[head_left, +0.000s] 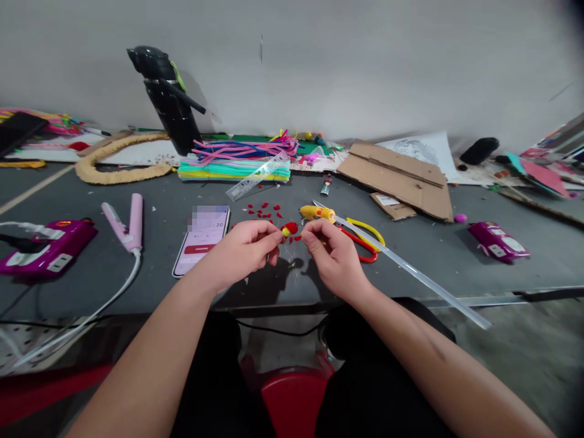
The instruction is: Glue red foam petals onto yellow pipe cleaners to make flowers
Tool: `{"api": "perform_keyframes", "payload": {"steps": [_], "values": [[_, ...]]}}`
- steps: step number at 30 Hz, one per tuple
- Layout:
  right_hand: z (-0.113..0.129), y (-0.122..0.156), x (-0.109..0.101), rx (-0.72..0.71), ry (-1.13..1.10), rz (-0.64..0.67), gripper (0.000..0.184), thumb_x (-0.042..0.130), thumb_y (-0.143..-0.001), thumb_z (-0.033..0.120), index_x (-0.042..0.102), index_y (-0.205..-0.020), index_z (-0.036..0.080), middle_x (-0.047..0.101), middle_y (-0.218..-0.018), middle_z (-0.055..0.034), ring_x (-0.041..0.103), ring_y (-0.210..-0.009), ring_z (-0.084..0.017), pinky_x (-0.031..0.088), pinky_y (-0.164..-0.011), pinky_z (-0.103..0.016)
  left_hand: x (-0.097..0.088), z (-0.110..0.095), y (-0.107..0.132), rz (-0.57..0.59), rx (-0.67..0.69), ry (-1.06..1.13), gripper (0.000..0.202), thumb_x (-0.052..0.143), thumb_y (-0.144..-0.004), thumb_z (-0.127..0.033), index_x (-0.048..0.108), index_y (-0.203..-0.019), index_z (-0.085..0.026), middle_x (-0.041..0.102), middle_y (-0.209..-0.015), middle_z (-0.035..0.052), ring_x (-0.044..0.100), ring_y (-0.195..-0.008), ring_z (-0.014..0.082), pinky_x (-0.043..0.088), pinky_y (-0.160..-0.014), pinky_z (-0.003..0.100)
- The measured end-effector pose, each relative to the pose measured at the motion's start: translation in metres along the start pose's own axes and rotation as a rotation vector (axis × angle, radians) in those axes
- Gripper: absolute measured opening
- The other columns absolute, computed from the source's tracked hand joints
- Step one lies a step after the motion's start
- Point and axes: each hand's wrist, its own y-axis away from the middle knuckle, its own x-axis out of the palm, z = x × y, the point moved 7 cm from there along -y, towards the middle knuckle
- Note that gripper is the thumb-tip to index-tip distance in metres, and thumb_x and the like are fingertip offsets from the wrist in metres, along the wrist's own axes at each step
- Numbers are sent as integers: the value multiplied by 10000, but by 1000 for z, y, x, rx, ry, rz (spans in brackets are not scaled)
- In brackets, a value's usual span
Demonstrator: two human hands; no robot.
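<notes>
Between the fingertips of my left hand is a small red and yellow fuzzy flower, held just above the table. My right hand is closed in a pinch to the right of the flower; whatever its fingers hold is hidden or too small to name. Several small red fuzzy pieces lie scattered on the table beyond my hands. A yellow glue gun, with a long clear glue stick reaching to the right, rests behind my right hand. Scissors with red and yellow handles lie partly under the stick.
A phone and a pink hair straightener lie left. Purple power strips sit at both sides. Behind are a pipe cleaner bundle, a clear ruler, a black flask, cardboard and a lighter.
</notes>
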Motion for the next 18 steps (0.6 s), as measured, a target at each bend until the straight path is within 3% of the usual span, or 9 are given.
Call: {"api": "perform_keyframes", "payload": {"steps": [18], "values": [[-4,0,6,2,-15,-103,182,552,-955,385,581,-903,212,590,-856,-30,533,-758,-155,454,-692,-303,4,1,-1,-47,21,-65,227,555,-891,-389,592,-802,-184,654,-659,18,444,-487,86,311,-448,205]]}}
